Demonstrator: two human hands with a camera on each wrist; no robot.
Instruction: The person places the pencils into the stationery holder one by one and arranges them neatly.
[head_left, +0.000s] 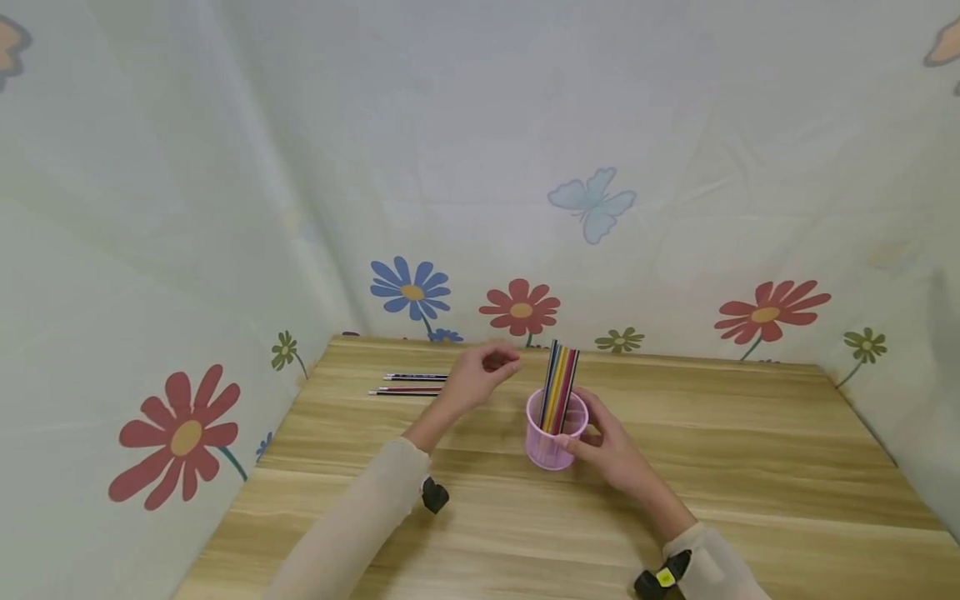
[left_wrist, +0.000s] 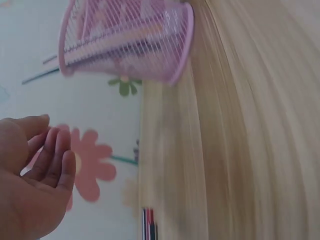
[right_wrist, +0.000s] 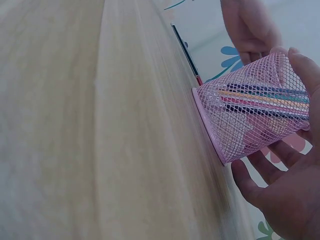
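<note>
A pink mesh pencil cup [head_left: 546, 451] stands upright on the wooden table, with several coloured pencils [head_left: 558, 387] leaning together inside it. My right hand [head_left: 618, 457] holds the cup from its right side, thumb near the rim; the right wrist view shows the fingers curved round the mesh wall [right_wrist: 250, 120]. To the left of the cup, my left hand [head_left: 474, 379] hovers with loosely bent fingers and nothing in them. Several pencils [head_left: 408, 392] lie on the table beyond the left wrist, their right ends hidden behind that hand.
The wooden table [head_left: 750, 450] reaches back to a pale curtain [head_left: 480, 150] printed with flowers and a butterfly. Black wrist cameras [head_left: 435, 495] are strapped at both sleeves.
</note>
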